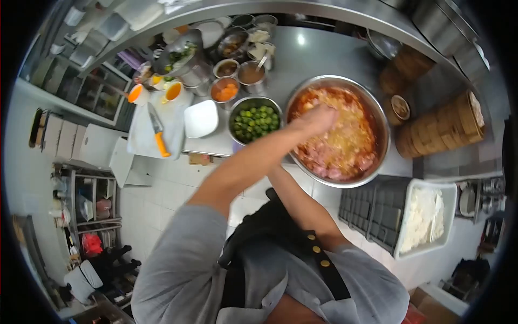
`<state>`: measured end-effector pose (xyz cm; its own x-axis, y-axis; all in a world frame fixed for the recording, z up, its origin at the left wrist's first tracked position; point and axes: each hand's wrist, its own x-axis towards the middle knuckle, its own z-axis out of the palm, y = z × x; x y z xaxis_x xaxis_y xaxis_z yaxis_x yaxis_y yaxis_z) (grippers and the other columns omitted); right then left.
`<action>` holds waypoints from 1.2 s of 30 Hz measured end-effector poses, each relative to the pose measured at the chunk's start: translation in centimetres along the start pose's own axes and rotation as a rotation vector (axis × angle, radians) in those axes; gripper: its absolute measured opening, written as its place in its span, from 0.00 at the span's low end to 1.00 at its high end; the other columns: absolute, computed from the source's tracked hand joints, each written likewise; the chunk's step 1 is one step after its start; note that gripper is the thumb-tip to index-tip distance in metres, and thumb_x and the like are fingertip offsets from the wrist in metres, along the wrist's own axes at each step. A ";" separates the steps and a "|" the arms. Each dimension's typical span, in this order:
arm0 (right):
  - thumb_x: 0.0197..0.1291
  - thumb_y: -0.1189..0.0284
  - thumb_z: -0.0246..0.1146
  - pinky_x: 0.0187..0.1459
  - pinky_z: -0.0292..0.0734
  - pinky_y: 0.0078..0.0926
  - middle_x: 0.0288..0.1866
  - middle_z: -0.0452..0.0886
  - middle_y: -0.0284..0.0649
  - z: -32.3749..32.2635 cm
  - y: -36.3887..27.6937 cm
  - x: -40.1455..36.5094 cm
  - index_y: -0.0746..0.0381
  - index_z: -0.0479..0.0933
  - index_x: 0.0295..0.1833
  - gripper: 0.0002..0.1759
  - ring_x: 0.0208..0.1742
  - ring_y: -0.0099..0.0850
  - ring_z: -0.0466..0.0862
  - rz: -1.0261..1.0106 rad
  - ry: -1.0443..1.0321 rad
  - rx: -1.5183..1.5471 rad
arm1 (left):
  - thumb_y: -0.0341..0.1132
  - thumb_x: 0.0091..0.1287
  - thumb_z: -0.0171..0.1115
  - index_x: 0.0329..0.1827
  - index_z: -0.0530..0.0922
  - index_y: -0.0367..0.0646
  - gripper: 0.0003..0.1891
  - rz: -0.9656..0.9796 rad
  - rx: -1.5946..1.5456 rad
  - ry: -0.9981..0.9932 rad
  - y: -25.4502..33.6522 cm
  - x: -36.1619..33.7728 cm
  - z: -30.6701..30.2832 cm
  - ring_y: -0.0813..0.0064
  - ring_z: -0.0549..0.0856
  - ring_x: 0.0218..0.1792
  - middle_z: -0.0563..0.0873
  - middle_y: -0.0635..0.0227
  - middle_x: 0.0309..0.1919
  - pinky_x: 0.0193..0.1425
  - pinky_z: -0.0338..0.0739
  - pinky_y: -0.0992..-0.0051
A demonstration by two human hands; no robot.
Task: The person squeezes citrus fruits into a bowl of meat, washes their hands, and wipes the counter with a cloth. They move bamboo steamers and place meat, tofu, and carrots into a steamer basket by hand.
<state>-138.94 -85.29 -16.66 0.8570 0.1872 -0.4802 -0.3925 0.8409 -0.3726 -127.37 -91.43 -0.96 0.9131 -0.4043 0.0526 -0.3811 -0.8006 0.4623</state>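
My left hand (319, 120) is over the wide steel bowl (382, 137), its fingers curled closed at the surface of the contents. Whatever they hold, if anything, is hidden. Pink raw meat pieces (334, 168) lie in the bowl with red sauce and a yellowish wet layer. My right forearm passes beneath the left one, and the right hand is hidden behind it. Just left of the big bowl, a smaller steel bowl holds chopped green vegetables (253, 121). Beside that is a white square dish (201, 119).
An orange-handled knife (160, 137) lies on a white cutting board (141, 128). Several sauce containers, including a steel pot (252, 78) with a spoon, stand behind. Bamboo steamers (440, 127) are stacked at right. Below them, a tub (452, 216) of white food sits on a dark crate (372, 213).
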 end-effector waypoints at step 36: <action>0.52 0.84 0.55 0.28 0.83 0.31 0.33 0.80 0.46 -3.0 0.9 -12.0 0.72 0.76 0.35 0.06 0.28 0.34 0.82 0.364 -0.192 -1.010 | 0.36 0.59 0.52 0.30 0.79 0.40 0.10 -0.805 -0.304 0.769 -40.2 -16.3 -25.0 0.62 0.81 0.28 0.80 0.57 0.22 0.32 0.77 0.59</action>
<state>-150.61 -88.27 -13.63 0.6374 0.4902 -0.5945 -0.6512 -0.0697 -0.7557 -123.31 -41.62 1.72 0.7627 0.6350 0.1229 0.3067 -0.5224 0.7957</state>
